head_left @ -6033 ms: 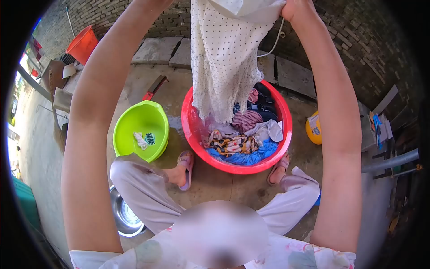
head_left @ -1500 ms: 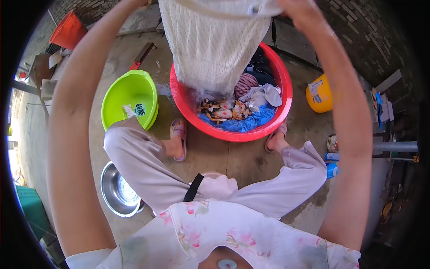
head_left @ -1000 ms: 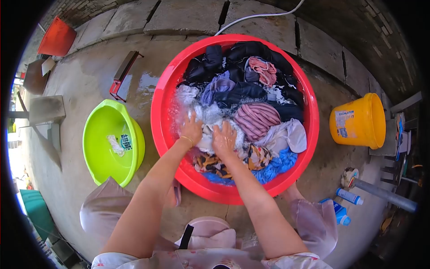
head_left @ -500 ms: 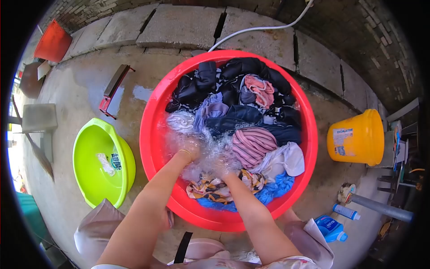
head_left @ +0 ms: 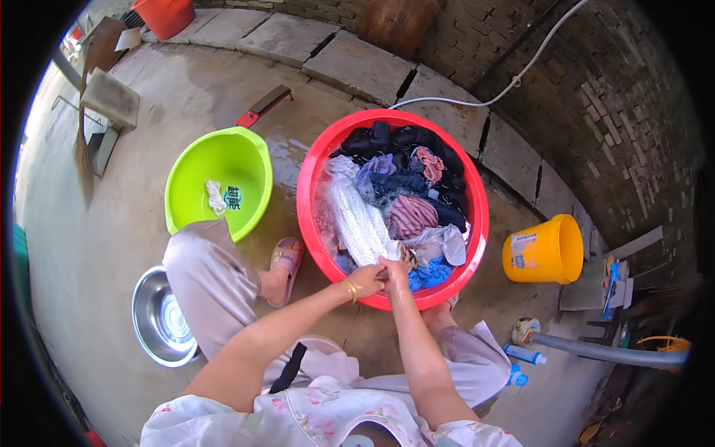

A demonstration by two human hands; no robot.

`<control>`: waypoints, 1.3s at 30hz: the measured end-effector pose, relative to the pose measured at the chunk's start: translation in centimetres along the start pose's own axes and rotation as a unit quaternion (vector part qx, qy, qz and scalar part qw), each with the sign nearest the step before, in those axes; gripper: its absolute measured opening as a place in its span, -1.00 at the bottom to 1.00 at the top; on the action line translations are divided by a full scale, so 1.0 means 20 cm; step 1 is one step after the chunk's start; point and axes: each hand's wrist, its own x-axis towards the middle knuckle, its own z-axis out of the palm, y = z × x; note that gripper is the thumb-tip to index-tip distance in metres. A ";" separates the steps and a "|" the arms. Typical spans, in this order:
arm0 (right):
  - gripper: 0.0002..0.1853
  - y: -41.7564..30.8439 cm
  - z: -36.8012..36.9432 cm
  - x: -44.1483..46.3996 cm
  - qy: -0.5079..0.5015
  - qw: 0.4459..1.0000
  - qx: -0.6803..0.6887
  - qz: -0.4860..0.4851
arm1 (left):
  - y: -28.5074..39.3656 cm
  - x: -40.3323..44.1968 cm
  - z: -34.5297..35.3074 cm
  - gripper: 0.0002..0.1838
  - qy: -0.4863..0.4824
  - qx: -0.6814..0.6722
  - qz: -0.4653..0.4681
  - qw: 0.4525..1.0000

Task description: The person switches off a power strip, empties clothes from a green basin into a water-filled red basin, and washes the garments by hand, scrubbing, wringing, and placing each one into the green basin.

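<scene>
A large red tub (head_left: 306, 223) is full of wet laundry and water. A white textured garment (head_left: 359, 216) stretches from the tub's far left side towards me. My left hand (head_left: 367, 280), below a gold bracelet, and my right hand (head_left: 395, 271) meet at the near rim, closed around the garment's near end. Their fingertips are partly hidden. Beside the garment lie a pink striped cloth (head_left: 412, 216), a pale cloth (head_left: 445, 243) and a blue cloth (head_left: 430, 274). Dark clothes (head_left: 421, 138) and a coral-pink cloth (head_left: 430, 165) fill the far side.
A green basin (head_left: 257, 175) with a small white cloth (head_left: 216, 197) stands left, and a metal basin (head_left: 141, 313) nearer me. A yellow bucket (head_left: 562, 249) and blue bottles (head_left: 525, 354) are on the right. A white hose (head_left: 447, 100) runs behind the tub.
My hands have come up out of the splashing water to the near rim, drawing the white garment out lengthwise. The view has shifted, bringing the metal basin into sight.
</scene>
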 end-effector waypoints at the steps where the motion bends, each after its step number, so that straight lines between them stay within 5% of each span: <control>1: -0.68 -0.05 0.00 -0.04 0.051 0.997 -0.040 -0.033 | 0.02 -0.06 -0.05 -0.65 -0.051 -0.086 0.066 0.993; 3: -0.71 -0.26 0.10 -0.17 0.066 0.985 -0.093 -0.126 | -0.02 -0.05 -0.13 -0.63 0.027 -0.205 0.044 0.977; 5: -0.73 -0.54 0.17 -0.30 0.016 0.973 -0.141 -0.185 | 0.03 -0.09 -0.34 -0.63 0.195 0.011 0.169 0.966; 8: -0.75 -0.98 0.36 -0.62 -0.046 0.950 -0.148 -0.271 | 0.07 -0.14 -0.57 -0.21 0.168 0.139 0.052 0.975; 13: -0.77 -1.47 0.61 -1.16 -0.132 0.908 -0.141 -0.372 | 0.14 -0.15 -0.62 0.31 0.176 0.207 0.000 0.962; 18: -0.83 -1.68 0.82 -1.50 -0.151 0.884 -0.128 -0.423 | 0.32 -0.03 -0.54 0.41 0.227 0.180 0.039 0.956; 22: -0.80 -1.69 0.79 -1.68 -0.168 0.867 -0.121 -0.453 | 0.50 0.14 -0.59 0.29 0.344 0.089 0.049 0.934; 24: -0.74 -1.72 0.65 -1.76 -0.128 0.864 -0.086 -0.479 | 0.50 0.27 -0.64 0.08 0.373 0.042 0.083 0.923; 25: -0.72 -1.74 0.54 -1.77 -0.110 0.871 -0.050 -0.476 | 0.51 0.30 -0.67 -0.30 0.447 0.086 0.142 0.879; 26: -0.70 -1.76 0.42 -1.78 -0.093 0.876 -0.013 -0.473 | 0.56 0.32 -0.74 -0.30 0.446 0.090 0.139 0.880; 28: -0.69 -1.77 0.13 -1.70 -0.083 0.882 0.052 -0.460 | 0.66 0.38 -0.86 -0.59 0.289 -0.032 0.114 0.950; 29: -0.68 -1.75 -0.02 -1.61 -0.065 0.892 0.097 -0.437 | 0.66 0.43 -0.86 -0.69 0.367 -0.089 0.166 0.911; 32: -0.64 -1.54 -0.51 -1.17 -0.036 0.908 0.187 -0.374 | 0.71 0.56 -0.96 -0.68 0.352 0.013 0.236 0.906; 34: -0.58 -1.28 -0.69 -0.83 -0.020 0.957 0.056 -0.286 | 0.78 0.57 -0.95 -0.72 0.345 -0.029 0.249 0.905; 35: -0.51 -1.16 -0.70 -0.69 0.127 0.941 -0.184 -0.253 | 0.80 0.59 -0.93 -0.73 0.330 -0.048 0.220 0.917; 36: -0.42 -1.06 -0.66 -0.61 0.261 0.851 -0.410 -0.201 | 0.82 0.61 -0.91 -0.74 0.317 -0.066 0.192 0.926; 39: -0.11 -0.96 -0.27 -0.63 0.096 0.877 -0.345 -0.321 | 0.87 0.59 -0.72 -0.73 0.287 0.089 0.143 0.943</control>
